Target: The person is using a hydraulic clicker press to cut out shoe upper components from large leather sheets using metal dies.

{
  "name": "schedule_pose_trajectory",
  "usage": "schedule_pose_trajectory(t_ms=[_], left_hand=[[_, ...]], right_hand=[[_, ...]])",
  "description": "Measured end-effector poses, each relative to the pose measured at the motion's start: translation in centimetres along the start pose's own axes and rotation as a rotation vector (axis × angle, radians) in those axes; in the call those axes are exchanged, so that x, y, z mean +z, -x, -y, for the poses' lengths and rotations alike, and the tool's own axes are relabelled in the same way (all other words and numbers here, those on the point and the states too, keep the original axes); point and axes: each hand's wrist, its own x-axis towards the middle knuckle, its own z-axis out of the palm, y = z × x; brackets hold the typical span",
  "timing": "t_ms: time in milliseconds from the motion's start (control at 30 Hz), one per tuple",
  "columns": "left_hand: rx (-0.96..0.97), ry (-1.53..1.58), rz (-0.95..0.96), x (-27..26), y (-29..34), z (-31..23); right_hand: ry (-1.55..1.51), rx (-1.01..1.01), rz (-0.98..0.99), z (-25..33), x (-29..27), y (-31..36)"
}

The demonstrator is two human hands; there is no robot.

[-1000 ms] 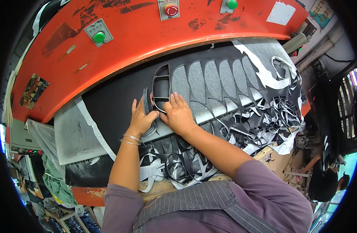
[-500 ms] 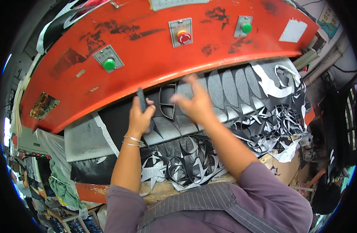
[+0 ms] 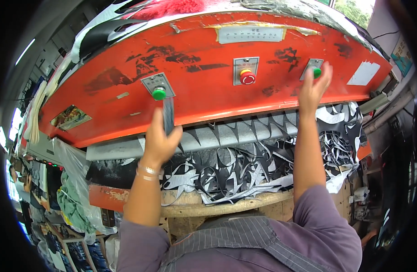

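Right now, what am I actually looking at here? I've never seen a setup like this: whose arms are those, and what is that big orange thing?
You are seeing through a wide fisheye camera worn on a person's head, looking down and forward, so the arms coming up from the bottom are that person's own. The big orange thing is the head of a press, scuffed and curved only by the lens. Its front carries a left green button, a red button in the middle and a right green button. The left hand holds a dark, narrow tool, raised just below the left green button. The right hand is open, its fingertips at the right green button. Under the press lies a dark sheet with pointed shapes cut out, and tangled black and grey offcuts pile on the wooden bench edge.
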Motion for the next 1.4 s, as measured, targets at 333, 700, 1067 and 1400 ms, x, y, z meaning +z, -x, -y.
schedule_pose_trajectory(t_ms=[333, 700, 1067, 1400], left_hand=[[-0.111, -0.358, 0.543, -0.7, 20.4, 3.2], [-0.089, -0.342, 0.425, -0.8, 18.6, 2.6], [-0.377, 0.494, 0.574, -1.3, 13.5, 12.1], [-0.096, 0.432, 0.298, 3.8, -4.4, 16.6]], right_hand=[[-0.33, -0.371, 1.577, 17.7, -9.2, 25.5], [0.05, -0.319, 1.782, 19.6, -6.1, 21.7], [0.134, -0.239, 0.692, 4.5, 9.5, 23.7], [0.02, -0.185, 0.766, 8.3, 14.1, 23.0]])
